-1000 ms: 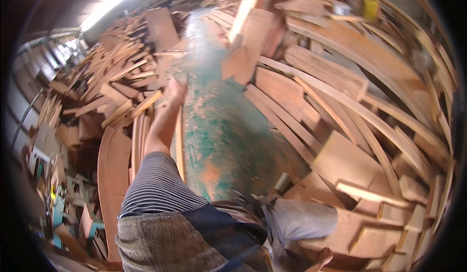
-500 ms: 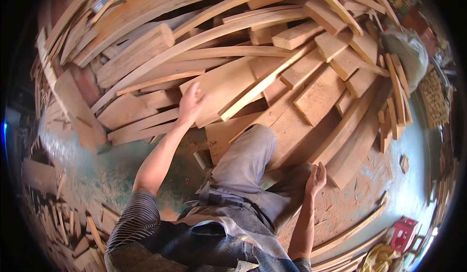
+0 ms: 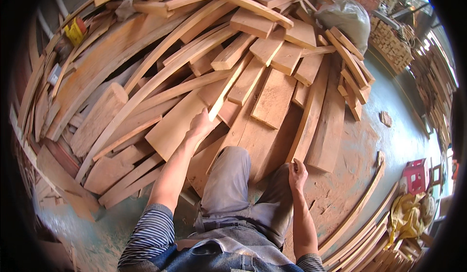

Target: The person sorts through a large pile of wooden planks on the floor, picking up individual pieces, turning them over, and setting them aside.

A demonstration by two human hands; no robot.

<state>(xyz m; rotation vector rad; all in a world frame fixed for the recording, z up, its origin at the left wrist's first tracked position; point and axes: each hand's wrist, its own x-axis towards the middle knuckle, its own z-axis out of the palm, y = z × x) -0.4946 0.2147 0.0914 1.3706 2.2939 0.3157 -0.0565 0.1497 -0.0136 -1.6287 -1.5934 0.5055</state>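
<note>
My left hand (image 3: 200, 124) reaches into a heap of cut timber, its fingers closed around the near end of a narrow pale wooden strip (image 3: 224, 93). That strip slants up and away between a wide flat board (image 3: 172, 126) on its left and several short blocks on its right. Beside my right knee, my right hand (image 3: 297, 175) is curled into a loose fist, and no object shows in it. Just beyond its knuckles ends a long plank (image 3: 309, 121). A thick short board (image 3: 275, 97) lies on top of the heap ahead of my knees.
Long curved planks (image 3: 170, 48) stretch across the far left. At the back right sits a filled plastic sack (image 3: 346, 21), with stacked wood (image 3: 389, 46) beyond. A red crate (image 3: 416, 176) and yellow cloth (image 3: 406, 216) lie at right, near long strips (image 3: 357, 209) on the dusty floor.
My view has turned to the right, so the heap appears farther left. My left hand has moved from above the wide board to the strip's end and closed there. My right hand stays by the knee.
</note>
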